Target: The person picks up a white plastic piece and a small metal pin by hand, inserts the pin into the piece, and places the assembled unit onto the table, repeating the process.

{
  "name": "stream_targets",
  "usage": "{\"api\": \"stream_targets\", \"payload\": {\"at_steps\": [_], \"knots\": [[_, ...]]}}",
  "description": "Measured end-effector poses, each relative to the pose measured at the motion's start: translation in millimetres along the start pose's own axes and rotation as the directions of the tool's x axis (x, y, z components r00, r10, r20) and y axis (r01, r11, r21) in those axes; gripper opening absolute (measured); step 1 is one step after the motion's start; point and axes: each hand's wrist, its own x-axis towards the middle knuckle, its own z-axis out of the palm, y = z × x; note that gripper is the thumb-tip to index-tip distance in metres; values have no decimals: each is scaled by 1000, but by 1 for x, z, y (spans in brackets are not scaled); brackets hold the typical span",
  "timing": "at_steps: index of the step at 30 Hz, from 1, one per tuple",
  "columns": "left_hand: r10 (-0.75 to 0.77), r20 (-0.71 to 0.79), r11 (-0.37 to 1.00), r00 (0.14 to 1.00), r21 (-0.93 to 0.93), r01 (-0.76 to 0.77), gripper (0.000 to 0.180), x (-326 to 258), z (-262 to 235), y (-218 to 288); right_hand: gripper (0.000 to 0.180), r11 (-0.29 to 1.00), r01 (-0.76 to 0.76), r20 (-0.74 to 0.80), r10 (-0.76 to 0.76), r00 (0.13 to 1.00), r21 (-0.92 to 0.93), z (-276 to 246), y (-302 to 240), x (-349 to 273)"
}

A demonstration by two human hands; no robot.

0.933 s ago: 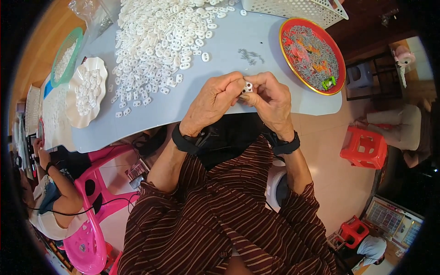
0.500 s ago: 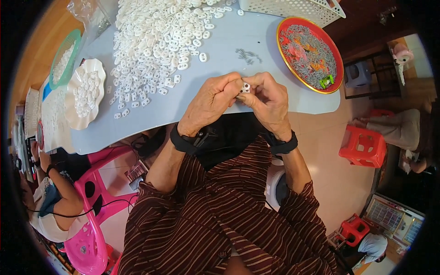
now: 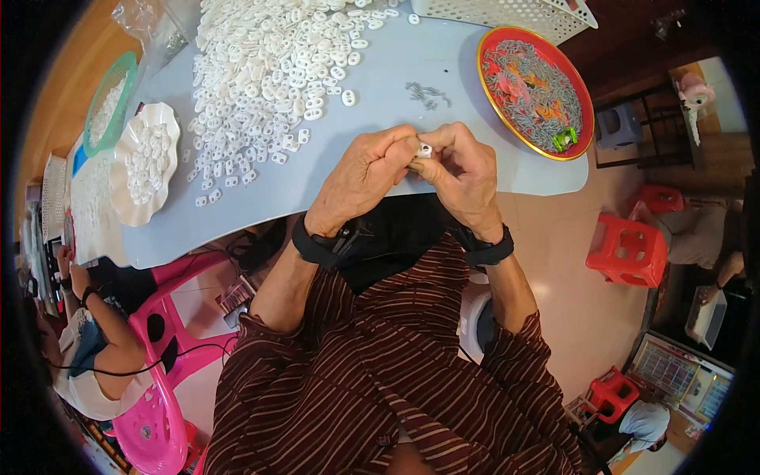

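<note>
Just over the table's near edge, my left hand (image 3: pixel 369 168) and my right hand (image 3: pixel 462 170) meet, their fingers pinched around one small white plastic piece (image 3: pixel 425 150). A dark hole shows in its visible face; the fingertips cover the rest. Beyond my hands lies a small cluster of grey pins (image 3: pixel 426 96). A large heap of white two-holed plastic pieces (image 3: pixel 269 71) spreads over the table to the left. Off to the right, a red round tray (image 3: pixel 480 75) with a gold rim holds many grey pins.
A white scalloped dish (image 3: pixel 120 194) and a green basket (image 3: pixel 93 134) of white pieces stand at the left. A white perforated basket (image 3: pixel 507 17) sits at the back. Red stools (image 3: pixel 625 249) and a pink chair (image 3: pixel 146 423) flank me; other people sit nearby.
My hands stay nearly in place, while the white piece between my fingers has turned or become more covered. At the right, a person's hand now shows at a clear box.
</note>
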Motion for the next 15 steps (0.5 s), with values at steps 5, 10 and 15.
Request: {"api": "stream_targets", "payload": {"at_steps": [5, 10, 15], "knots": [[-31, 11, 999, 999, -18, 31, 32, 1, -1, 2, 25, 1000, 15, 7, -15, 1000, -15, -2, -3, 2], [-56, 22, 998, 998, 0, 56, 33, 1, -3, 7, 24, 997, 41, 5, -41, 999, -61, -1, -7, 4], [46, -15, 998, 999, -34, -47, 31, 4, -2, -4, 20, 989, -19, 15, 17, 1000, 145, 1, 1, 2]]}}
